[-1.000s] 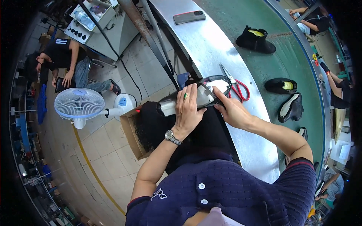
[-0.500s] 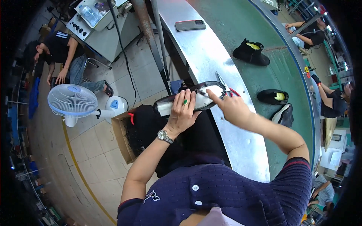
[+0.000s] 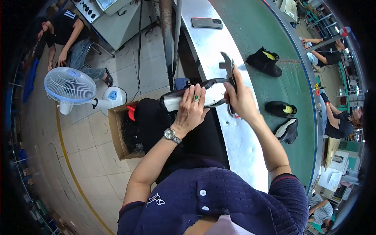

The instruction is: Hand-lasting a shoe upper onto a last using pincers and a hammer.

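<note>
A black shoe upper (image 3: 215, 83) with a white underside (image 3: 214, 95) lies sole-up over my lap, beside the bench. My left hand (image 3: 190, 106), with a green ring and a wristwatch, rests across its middle and grips it around the side. In my right hand (image 3: 243, 100) is a pair of metal lasting pincers (image 3: 227, 64), its curved jaws pointing away from me and raised above the bench. My right fingers wrap its handles near the shoe's far end. A bit of red shows below that hand, probably a handle end.
A phone (image 3: 206, 22) lies on the metal bench edge (image 3: 250, 164). Several dark shoes (image 3: 264, 62) stand on the green surface (image 3: 295, 80) at right. At left are a fan (image 3: 70, 86), a cardboard box (image 3: 116, 135) and a seated person (image 3: 68, 39); other people sit at far right.
My right hand pointed a finger at the shoe's underside; now it holds the pincers upright. The red-handled tool no longer lies on the bench. My left hand stays on the shoe.
</note>
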{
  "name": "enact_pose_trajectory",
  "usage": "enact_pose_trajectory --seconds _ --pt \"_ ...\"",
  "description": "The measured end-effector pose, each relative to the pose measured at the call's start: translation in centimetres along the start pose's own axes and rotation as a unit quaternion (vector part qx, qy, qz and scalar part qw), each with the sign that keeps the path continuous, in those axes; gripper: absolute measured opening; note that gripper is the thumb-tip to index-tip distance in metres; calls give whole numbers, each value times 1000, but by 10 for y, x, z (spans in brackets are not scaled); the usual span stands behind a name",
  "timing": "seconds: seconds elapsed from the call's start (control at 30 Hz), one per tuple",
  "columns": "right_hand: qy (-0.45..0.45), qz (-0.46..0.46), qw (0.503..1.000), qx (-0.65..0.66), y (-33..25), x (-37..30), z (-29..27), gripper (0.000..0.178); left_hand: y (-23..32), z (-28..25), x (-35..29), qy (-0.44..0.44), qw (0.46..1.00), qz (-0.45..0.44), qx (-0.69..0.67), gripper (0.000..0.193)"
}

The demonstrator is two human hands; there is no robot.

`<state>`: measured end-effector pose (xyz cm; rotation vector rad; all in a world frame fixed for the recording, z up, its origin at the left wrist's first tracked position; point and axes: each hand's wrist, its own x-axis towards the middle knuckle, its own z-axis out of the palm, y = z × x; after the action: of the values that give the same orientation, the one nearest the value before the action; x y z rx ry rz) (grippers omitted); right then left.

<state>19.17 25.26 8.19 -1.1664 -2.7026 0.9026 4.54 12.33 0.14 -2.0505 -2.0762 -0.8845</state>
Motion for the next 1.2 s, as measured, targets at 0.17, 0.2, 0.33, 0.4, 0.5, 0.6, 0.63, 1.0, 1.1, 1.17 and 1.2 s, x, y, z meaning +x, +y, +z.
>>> enact_pose_trajectory --seconds 0.17,0.2,0.33,0.4,0.5,0.6,0.63,1.0,1.1,1.17,1.2 --pt "-133 46 990 -9 -12 4 -15 61 -5 0 -1 -5 1000 -10 9 71" --pt "-60 34 997 32 -15 2 -14 61 -5 -1 -3 7 1000 -10 21 71" --pt "-65 78 995 -17 -7 6 2 61 1 3 2 -12 1000 -21 9 69" --pt "-19 23 996 -88 2 8 2 61 -2 6 1 -2 1000 -23 1 69" --pt "-10 11 999 29 -24 7 -9 63 -3 5 -5 12 999 -39 4 70" --pt "21 -19 996 -81 -5 3 13 62 5 6 2 18 999 -27 -2 70" --pt "-31 -14 989 -141 -15 5 16 61 3 7 1 17 999 -31 7 69" --pt "-73 -83 969 -222 -35 11 6 66 -6 18 -6 60 997 -41 8 64" --pt "-6 -92 979 -182 -51 5 16 68 -7 21 -9 55 997 -55 -19 62" --pt "-16 -43 979 -199 -41 3 25 67 -4 15 -4 65 997 -38 -12 62" --pt "-50 -24 977 -206 -38 2 30 66 -2 13 -1 67 997 -39 -14 62"
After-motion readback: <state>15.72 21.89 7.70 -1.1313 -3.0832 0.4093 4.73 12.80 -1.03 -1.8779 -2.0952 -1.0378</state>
